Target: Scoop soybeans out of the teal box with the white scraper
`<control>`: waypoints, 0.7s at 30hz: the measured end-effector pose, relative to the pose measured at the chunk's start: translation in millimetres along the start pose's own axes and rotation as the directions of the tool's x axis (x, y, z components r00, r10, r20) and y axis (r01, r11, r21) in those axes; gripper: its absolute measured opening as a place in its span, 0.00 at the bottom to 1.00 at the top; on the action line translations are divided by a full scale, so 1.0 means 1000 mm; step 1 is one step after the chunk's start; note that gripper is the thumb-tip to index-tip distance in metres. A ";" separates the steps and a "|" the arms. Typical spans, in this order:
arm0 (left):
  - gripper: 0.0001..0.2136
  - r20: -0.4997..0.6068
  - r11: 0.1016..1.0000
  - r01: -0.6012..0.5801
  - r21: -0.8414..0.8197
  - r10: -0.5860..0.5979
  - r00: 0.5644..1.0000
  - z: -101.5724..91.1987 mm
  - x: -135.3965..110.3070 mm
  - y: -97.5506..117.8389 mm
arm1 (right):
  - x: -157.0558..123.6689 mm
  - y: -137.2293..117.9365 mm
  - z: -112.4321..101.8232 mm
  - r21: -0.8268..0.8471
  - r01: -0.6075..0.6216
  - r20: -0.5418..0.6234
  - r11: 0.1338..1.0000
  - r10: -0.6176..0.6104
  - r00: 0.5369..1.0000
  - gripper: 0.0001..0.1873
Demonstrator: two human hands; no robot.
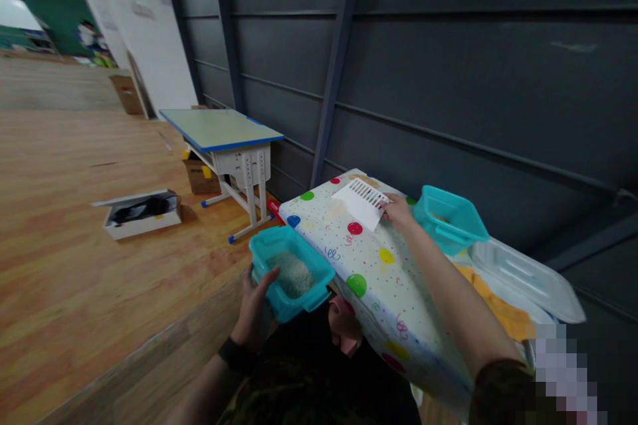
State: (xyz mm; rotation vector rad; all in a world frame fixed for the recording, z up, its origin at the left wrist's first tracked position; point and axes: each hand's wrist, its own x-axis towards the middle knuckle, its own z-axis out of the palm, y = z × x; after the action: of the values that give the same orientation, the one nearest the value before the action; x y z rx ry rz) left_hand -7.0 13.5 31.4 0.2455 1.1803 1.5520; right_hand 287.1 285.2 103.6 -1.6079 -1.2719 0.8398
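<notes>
My left hand (256, 309) grips a teal plastic tub (292, 272) with a heap of pale grains in it, held just off the near edge of a table covered in a dotted cloth (371, 272). My right hand (396, 209) reaches across the cloth and pinches a white slotted scraper (361, 202) that rests on the far part of the table. A patch of brownish grains lies beside the scraper. A second teal tub (448, 219) stands just right of my right hand.
A clear plastic lid or tray (528, 275) and an orange cloth (503, 309) lie on the table's right side. A blue-edged desk (219, 129) stands beyond, with cardboard boxes and an open white box (142, 212) on the wooden floor. A dark panelled wall runs behind.
</notes>
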 end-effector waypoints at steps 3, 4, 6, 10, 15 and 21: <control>0.36 0.001 1.000 -0.007 -0.030 0.008 1.000 -0.002 0.002 -0.007 | -0.018 0.003 0.000 0.021 -0.015 0.076 1.000 0.014 0.997 0.18; 0.37 -0.001 0.999 -0.002 -0.044 0.001 1.000 -0.002 0.003 -0.009 | -0.024 0.003 -0.001 0.032 -0.026 0.109 0.999 0.022 0.994 0.19; 0.38 -0.010 0.998 0.014 -0.062 -0.014 1.000 -0.002 0.003 -0.012 | -0.033 0.002 -0.005 0.058 -0.044 0.174 0.997 0.033 0.984 0.20; 0.40 -0.004 0.998 0.035 -0.059 -0.035 0.999 -0.001 0.003 -0.015 | -0.040 -0.001 -0.015 0.119 -0.016 0.157 0.993 -0.003 0.988 0.21; 0.43 0.003 0.997 0.003 -0.072 -0.003 1.000 -0.001 0.006 -0.016 | -0.033 0.011 -0.014 0.115 -0.041 0.000 0.993 0.041 0.999 0.20; 0.42 -0.049 0.998 -0.001 -0.060 -0.002 0.999 0.000 0.012 -0.019 | -0.017 0.017 0.007 0.013 0.008 -0.012 1.000 -0.008 1.000 0.20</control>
State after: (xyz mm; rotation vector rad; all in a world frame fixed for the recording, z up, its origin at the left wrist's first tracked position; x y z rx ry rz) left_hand 0.5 20.9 12.1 0.1682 1.1695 1.5986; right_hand 282.8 269.6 85.0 -1.5946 -1.2617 0.8311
